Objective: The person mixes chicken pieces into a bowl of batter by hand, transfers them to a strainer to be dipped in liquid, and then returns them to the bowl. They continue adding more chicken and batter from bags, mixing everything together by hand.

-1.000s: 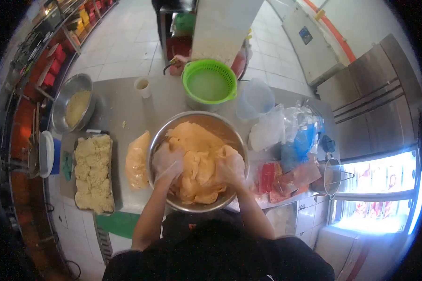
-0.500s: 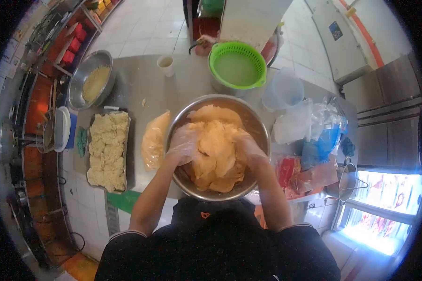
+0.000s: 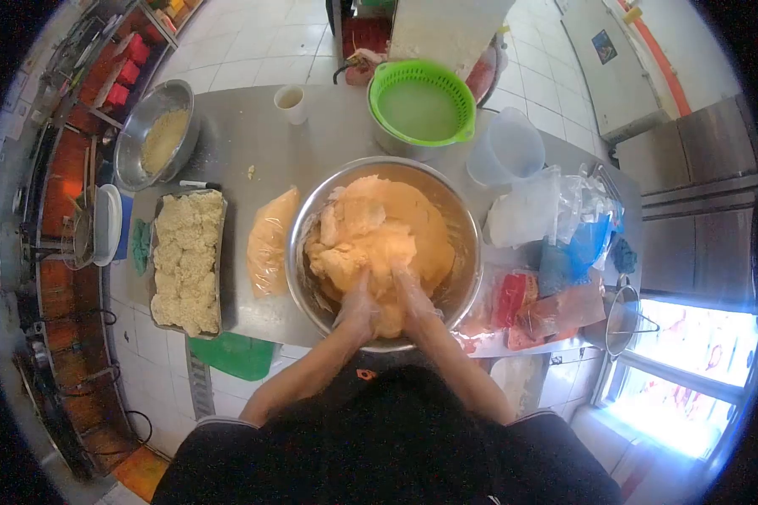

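Observation:
A wide steel mixing bowl (image 3: 472, 282) stands at the table's near edge. Soft pieces coated in orange, perhaps raw meat, are heaped (image 3: 354, 244) in its left and middle part, and loose orange powder (image 3: 434, 236) lies to the right. My left hand (image 3: 360, 305) and my right hand (image 3: 409, 290), both in thin clear gloves, are side by side in the near half of the bowl. Their fingers are sunk into the heap around the coated pieces, so the fingertips are hidden. A clear bag of orange powder (image 3: 271, 244) lies just left of the bowl.
Left of the bag is a tray of pale crumbly lumps (image 3: 187, 265), with a steel bowl (image 3: 192, 139) behind it. A cup (image 3: 290, 103), a green colander (image 3: 463, 126) and a clear plastic tub (image 3: 507, 151) stand at the back. Plastic bags (image 3: 526, 210) and red packaging (image 3: 514, 299) lie right.
Both hands have come closer together and toward me, from the heap's two sides to its near side. The coated pieces have shifted left, uncovering orange powder at the right.

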The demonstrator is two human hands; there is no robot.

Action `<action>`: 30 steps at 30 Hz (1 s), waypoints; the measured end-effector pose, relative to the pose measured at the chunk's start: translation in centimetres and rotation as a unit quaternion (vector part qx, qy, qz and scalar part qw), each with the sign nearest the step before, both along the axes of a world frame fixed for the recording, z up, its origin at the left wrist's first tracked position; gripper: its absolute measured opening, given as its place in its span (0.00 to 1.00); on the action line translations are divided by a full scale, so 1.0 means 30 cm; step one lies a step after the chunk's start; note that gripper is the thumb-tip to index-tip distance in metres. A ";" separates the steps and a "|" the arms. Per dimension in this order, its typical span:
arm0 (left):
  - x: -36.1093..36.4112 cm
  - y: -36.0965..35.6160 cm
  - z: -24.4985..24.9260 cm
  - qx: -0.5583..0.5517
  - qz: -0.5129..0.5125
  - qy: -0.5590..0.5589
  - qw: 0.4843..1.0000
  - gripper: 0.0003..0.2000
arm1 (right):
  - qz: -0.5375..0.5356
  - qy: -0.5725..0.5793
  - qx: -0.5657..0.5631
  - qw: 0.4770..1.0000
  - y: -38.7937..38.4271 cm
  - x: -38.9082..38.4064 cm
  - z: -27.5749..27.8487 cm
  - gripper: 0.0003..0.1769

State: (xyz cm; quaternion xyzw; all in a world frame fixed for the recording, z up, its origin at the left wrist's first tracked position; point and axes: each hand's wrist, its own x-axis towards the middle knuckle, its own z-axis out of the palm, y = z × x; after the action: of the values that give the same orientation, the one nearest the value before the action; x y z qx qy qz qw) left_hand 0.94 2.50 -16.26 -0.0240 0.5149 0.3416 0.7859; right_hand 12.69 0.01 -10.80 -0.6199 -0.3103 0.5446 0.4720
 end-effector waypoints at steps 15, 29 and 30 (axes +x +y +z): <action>-0.142 0.114 -0.147 0.095 -0.138 0.373 0.912 0.25 | 0.197 -0.516 -0.077 0.830 0.272 0.211 0.208 0.23; -0.155 0.338 -0.111 0.142 -0.244 0.284 0.916 0.34 | 0.332 -0.095 -0.098 0.934 0.499 0.186 -0.091 0.35; -0.170 0.319 -0.121 0.153 -0.267 0.297 0.904 0.32 | 0.374 -0.160 -0.062 0.912 0.478 0.187 -0.066 0.35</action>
State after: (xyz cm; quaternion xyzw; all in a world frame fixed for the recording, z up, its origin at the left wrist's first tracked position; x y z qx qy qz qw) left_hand -4.16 12.06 -19.90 0.3377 0.6529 0.1850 0.6523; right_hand 18.30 14.33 -12.79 -0.5653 -0.5565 0.5928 0.1388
